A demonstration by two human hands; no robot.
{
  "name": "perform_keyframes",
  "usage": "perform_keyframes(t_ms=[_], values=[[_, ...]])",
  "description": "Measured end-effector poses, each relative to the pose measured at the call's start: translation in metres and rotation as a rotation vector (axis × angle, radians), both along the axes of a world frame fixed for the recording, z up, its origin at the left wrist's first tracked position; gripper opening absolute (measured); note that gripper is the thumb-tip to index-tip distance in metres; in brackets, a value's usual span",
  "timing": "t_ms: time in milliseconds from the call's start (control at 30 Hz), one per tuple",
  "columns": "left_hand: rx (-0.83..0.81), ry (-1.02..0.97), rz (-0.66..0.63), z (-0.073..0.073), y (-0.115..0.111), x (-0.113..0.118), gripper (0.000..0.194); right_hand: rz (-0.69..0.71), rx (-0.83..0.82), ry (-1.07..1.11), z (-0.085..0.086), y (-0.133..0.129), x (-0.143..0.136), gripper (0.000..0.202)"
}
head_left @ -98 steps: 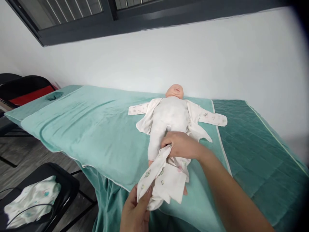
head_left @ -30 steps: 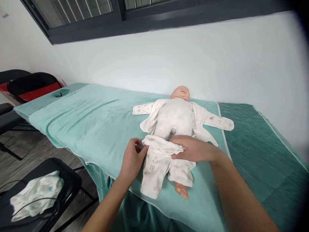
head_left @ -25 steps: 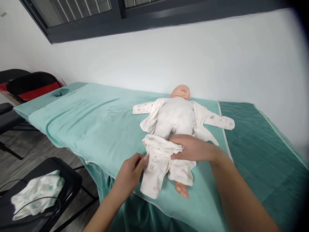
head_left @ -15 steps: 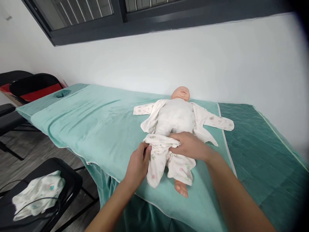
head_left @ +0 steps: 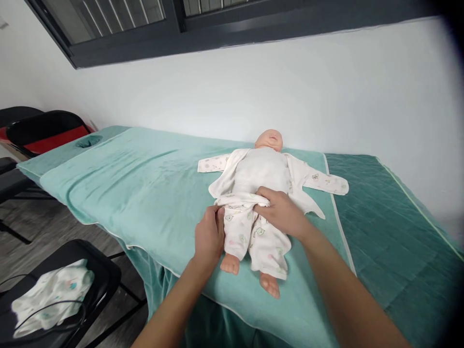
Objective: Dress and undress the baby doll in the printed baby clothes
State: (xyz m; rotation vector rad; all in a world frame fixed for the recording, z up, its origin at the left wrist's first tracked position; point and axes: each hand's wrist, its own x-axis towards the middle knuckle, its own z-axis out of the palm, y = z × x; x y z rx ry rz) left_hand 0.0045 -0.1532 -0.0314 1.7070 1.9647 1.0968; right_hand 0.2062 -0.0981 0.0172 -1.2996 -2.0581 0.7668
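Observation:
A baby doll (head_left: 268, 140) lies on its back, head toward the wall, its soft white torso (head_left: 261, 169) bare between the spread fronts of a white printed jacket (head_left: 304, 193). Both doll arms are inside the jacket's sleeves. White printed pants (head_left: 268, 244) cover the legs, and both feet (head_left: 231, 264) stick out of the cuffs. My left hand (head_left: 210, 234) pinches the waistband at the doll's hip, on the left side of the view. With thumb and fingers, my right hand (head_left: 281, 211) grips the bunched waistband near its middle.
The doll lies on a light green sheet (head_left: 145, 169) over a long bed against the wall. A darker green quilted cover (head_left: 377, 208) shows at right. At lower left, a black chair (head_left: 105, 270) bears a folded white printed cloth (head_left: 54, 295) and a dark cable.
The pants' waistband has been pulled up toward the torso. The foot on the left has come out of its cuff. My right hand has moved slightly up, still gripping.

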Motion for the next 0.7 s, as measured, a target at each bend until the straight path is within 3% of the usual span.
perform_keyframes(t_ms=[133,233,333,433,500,600,700], values=[[0.018,-0.050,-0.035,-0.004,-0.003,-0.003,0.031,0.007,-0.047,0.047,0.000,-0.001,-0.001,0.004],[0.051,-0.256,-0.037,-0.002,-0.006,-0.009,0.028,0.087,-0.116,0.128,0.004,-0.002,0.002,0.004],[0.093,-0.464,0.034,0.000,0.003,-0.020,0.027,0.237,-0.205,0.230,0.008,-0.002,0.009,0.019],[0.104,-0.417,0.077,0.001,0.027,-0.033,0.026,0.361,-0.287,0.320,0.010,-0.001,0.016,0.036],[0.097,-0.277,0.053,0.001,0.049,-0.042,0.027,0.384,-0.306,0.375,0.011,-0.001,0.017,0.036],[0.103,-0.037,-0.016,0.000,0.087,-0.052,0.029,0.282,-0.243,0.450,0.011,-0.001,0.015,0.027],[0.065,0.126,-0.022,-0.003,0.121,-0.055,0.030,-0.016,-0.059,0.513,0.008,0.006,0.020,0.026]])
